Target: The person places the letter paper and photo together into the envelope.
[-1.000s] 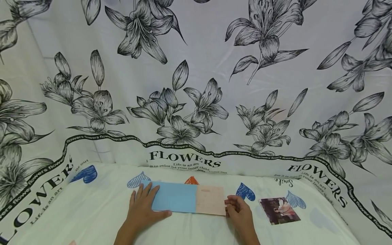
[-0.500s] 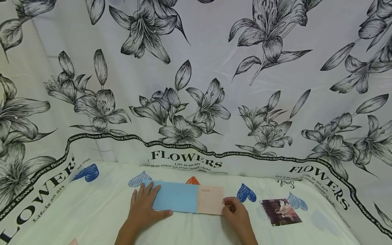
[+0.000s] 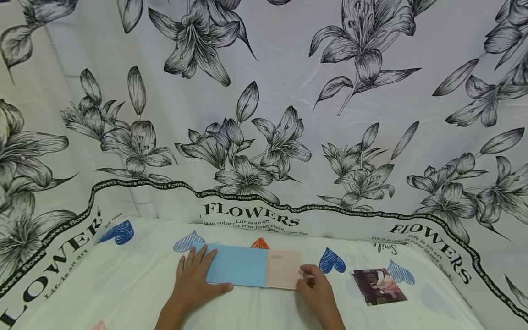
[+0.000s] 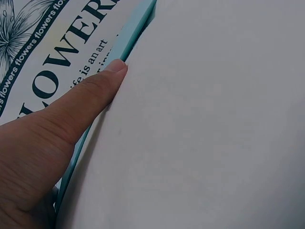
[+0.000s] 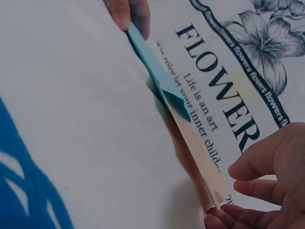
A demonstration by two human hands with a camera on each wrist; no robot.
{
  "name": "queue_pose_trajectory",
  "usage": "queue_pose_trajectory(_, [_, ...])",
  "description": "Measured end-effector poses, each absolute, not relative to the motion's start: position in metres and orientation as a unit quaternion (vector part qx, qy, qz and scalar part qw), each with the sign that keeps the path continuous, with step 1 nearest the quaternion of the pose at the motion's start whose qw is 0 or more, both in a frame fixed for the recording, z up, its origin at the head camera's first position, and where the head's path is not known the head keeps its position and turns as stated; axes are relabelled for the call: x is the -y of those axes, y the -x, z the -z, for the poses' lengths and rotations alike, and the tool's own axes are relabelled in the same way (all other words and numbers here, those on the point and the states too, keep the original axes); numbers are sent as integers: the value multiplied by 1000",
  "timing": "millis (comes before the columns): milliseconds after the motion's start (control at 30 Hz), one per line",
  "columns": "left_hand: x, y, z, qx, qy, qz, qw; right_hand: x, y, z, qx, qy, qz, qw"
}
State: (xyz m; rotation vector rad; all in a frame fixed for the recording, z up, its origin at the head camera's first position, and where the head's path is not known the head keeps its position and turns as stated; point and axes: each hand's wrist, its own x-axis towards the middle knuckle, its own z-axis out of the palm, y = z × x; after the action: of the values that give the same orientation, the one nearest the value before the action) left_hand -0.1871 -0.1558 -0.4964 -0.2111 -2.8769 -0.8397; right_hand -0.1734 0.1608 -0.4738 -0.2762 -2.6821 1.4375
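A light blue paper sleeve [image 3: 241, 266] lies across the bed in the head view, with a peach card [image 3: 283, 268] partly inside its right end. My left hand [image 3: 191, 277] rests on the sleeve's left end with fingers spread. In the left wrist view, my thumb [image 4: 102, 83] lies along the near edge of the blue sleeve [image 4: 136, 28]. At the card's lower right corner, my right hand [image 3: 317, 291] grips with curled fingertips. The right wrist view shows fingertips at the end of the peach card [image 5: 195, 148], two other fingers standing off it.
To the right on the bed lies a photo-like picture card [image 3: 379, 286] with a pale pink figure on a dark background. The white bedding [image 3: 123, 284] has printed hearts. A white curtain [image 3: 284, 68] with black lilies hangs behind the bed.
My right hand has moved slightly left, and the peach card has slid a little further into the blue sleeve. The left hand stays on the sleeve; the head view has shifted slightly.
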Motion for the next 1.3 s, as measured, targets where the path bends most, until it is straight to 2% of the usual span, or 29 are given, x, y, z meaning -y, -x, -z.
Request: queue_pose_trajectory(1300, [155, 186, 493, 955, 71, 283, 60, -154, 171, 469, 878, 80, -471, 41])
